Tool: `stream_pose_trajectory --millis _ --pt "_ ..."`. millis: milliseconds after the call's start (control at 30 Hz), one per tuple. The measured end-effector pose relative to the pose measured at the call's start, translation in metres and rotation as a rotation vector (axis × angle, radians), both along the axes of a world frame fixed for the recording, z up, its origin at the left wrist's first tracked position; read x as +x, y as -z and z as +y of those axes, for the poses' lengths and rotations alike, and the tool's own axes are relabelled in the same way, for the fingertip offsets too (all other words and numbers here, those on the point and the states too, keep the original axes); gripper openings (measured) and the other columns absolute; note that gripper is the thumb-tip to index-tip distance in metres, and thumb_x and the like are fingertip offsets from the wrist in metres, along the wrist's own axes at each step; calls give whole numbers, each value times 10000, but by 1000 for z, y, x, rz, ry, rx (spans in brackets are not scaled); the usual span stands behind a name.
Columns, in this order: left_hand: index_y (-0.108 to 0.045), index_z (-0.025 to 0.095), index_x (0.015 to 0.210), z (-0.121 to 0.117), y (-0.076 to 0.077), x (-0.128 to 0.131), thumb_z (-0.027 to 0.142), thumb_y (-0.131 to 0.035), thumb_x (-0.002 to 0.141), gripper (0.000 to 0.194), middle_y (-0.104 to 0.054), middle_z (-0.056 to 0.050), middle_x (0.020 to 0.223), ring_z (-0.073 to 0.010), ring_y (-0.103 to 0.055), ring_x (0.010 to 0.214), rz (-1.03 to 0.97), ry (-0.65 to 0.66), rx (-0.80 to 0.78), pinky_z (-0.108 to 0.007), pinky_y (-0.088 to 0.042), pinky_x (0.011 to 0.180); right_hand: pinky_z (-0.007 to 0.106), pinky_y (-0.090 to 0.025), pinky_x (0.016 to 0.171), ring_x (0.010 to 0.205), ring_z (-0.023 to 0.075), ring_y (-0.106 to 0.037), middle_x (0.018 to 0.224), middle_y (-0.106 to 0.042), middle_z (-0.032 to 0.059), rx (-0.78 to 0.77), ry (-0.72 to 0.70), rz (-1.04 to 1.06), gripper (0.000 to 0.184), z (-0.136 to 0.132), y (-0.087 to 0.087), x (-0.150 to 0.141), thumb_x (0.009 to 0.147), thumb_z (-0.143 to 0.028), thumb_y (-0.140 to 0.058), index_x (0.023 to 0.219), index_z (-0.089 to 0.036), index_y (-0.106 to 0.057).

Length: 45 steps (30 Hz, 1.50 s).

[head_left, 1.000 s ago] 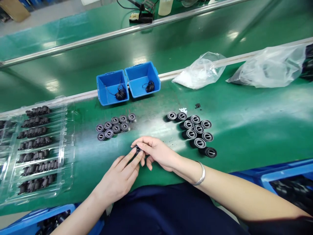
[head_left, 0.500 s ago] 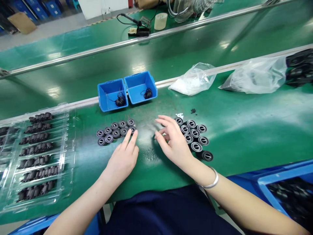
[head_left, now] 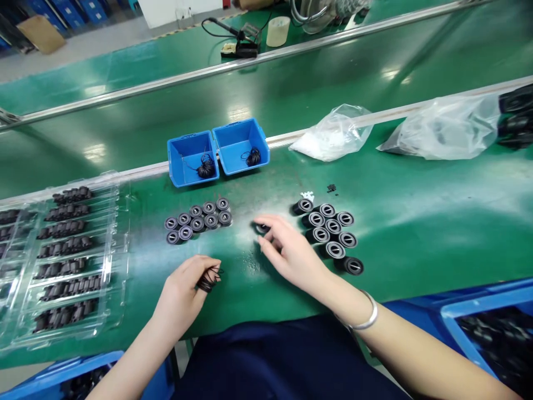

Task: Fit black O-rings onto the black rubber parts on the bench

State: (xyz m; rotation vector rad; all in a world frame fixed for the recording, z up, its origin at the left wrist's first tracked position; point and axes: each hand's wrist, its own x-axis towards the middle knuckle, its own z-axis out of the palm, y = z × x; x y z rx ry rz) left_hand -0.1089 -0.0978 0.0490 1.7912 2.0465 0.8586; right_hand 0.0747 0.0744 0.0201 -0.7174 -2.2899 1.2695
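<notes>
My left hand [head_left: 187,286] is closed around a bunch of thin black rings [head_left: 208,279], low over the bench left of the middle. A black round part [head_left: 262,228] shows between the thumb and forefinger of my right hand [head_left: 289,247], partly hidden by the fingers. Left of it, two rows of similar short black cylinders [head_left: 197,224] stand with slotted tops facing up. More black cylinders [head_left: 333,226] are grouped just right of my right hand. Small droplets or specks [head_left: 251,261] lie on the green bench [head_left: 233,311] between my hands.
Two blue bins [head_left: 192,178] at the back hold black ring bundles. Clear trays [head_left: 119,266] of black parts lie left. Small white pieces [head_left: 307,196] and black bits [head_left: 331,188] lie behind the right group. Plastic bags [head_left: 333,136] rest along the rail; a blue crate [head_left: 449,316] is front right.
My left hand has drawn back from the left rows toward me, and the black rings now show in it. My right fingers have lowered slightly, and a black round part now shows between them.
</notes>
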Motion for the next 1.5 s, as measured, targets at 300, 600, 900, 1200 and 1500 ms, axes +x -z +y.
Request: stream_pose_trajectory --millis 300,600,900,1200,1500 --pt "-712 211 1044 -21 -1 7 174 -602 938 157 -786 -13 850 -153 -754 763 -164 -145 36 -246 -613 704 250 -494 545 665 91 -551 1188 -536 95 -298 -277 73 168 -40 -15 -21 957 -328 -570 1079 -226 -622" --pt "-720 226 1106 -31 3 8 181 -592 953 205 -797 -13 883 -149 -753 802 -234 -161 107 -248 -614 737 259 -461 601 700 105 -515 971 -527 51 -557 -220 103 208 -39 -17 -34 893 -339 -654 759 -182 -626" --pt "-680 149 1103 -27 15 4 62 -547 943 227 -764 -87 1013 -153 -728 958 -18 0 174 -256 -602 860 223 -366 449 564 60 -449 996 -543 60 -564 -41 -21 264 -21 -4 -33 866 -363 -636 698 -172 -563" --pt "-647 27 1152 -16 24 11 55 -494 959 248 -667 -210 1282 -310 -562 1299 459 328 208 -474 -515 1067 195 -366 404 497 37 -465 958 -575 50 -538 -41 -14 252 -20 3 -33 867 -337 -618 698 -169 -534" --pt "-654 -1 1155 -12 18 10 42 -391 943 341 -662 -213 1289 -333 -606 1241 619 419 140 -469 -514 1060 155 -318 306 314 63 -444 543 -638 -42 -913 -137 -187 205 -14 0 -42 887 -380 -616 957 -196 -557"
